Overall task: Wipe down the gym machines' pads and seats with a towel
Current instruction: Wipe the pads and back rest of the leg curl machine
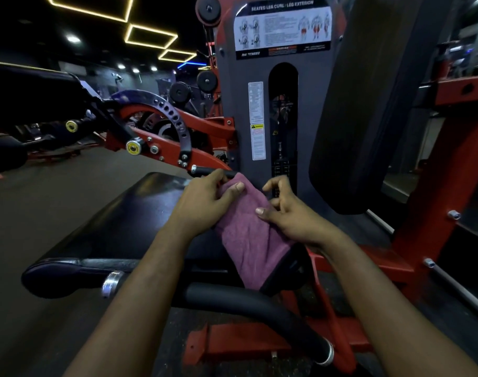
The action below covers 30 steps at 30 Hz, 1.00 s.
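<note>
While logging centre frame, finds maroon towel [255, 240] laid along the right side of the black seat [118, 227], gripped by both hands.

Records left hand [205, 202] pinching the towel's upper left edge, thumb on top, remaining fingers curled round the far edge. Records right hand [289, 213] closed on the right edge, thumb pressing the fabric, fingers curled above it. Notes towel's lower end hanging over the seat's near right corner. Places black back pad [368, 104] upright at right of frame, placarded weight-stack housing [311, 104] behind the hands, black roller pad [55, 276] at lower left.
</note>
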Motion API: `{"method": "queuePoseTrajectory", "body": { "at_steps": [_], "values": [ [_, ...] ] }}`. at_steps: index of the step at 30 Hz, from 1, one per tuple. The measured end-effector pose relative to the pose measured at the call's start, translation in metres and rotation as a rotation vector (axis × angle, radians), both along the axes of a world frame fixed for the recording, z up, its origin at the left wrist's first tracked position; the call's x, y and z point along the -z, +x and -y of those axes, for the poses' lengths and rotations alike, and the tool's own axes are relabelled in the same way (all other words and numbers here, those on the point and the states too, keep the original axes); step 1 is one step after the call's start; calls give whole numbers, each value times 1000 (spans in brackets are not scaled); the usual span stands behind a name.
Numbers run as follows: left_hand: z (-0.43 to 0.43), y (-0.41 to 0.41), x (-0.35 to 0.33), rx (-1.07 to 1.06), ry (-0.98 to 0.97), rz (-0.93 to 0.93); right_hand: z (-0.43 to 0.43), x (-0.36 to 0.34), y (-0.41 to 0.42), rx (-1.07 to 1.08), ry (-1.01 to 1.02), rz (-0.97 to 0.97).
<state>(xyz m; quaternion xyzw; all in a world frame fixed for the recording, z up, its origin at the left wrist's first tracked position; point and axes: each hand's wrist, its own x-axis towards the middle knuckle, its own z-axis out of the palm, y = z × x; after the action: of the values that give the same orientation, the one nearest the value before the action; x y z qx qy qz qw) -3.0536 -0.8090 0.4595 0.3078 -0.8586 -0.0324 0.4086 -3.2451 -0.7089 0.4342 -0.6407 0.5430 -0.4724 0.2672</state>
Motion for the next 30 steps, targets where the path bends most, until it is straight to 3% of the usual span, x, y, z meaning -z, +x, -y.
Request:
{"method": "queuePoseTrajectory", "body": {
  "at_steps": [4, 6, 9, 13, 17, 22, 27, 30],
  "values": [
    [-1, 4, -5, 294, 216, 34, 2, 8, -5, 17, -132, 179],
    [-1, -1, -4, 293, 142, 61, 4, 15, -7, 15, -93, 205],
    [2, -11, 0, 148, 4, 88, 5, 21, -3, 26, -24, 69],
    [7, -15, 4, 25, 95, 92, 1, 23, 21, 196, -60, -235],
    [17, -2, 11, -202, 106, 207, 10, 36, 20, 481, 212, -674],
    [21, 7, 8, -346, 112, 281, 10, 40, 33, 229, 248, -643],
    [25, 4, 6, -370, 107, 290, 48, 57, 55, 324, 319, -751],
    [23, 7, 8, -391, 137, 327, 74, 44, 42, 266, 446, -720]
  ]
}}
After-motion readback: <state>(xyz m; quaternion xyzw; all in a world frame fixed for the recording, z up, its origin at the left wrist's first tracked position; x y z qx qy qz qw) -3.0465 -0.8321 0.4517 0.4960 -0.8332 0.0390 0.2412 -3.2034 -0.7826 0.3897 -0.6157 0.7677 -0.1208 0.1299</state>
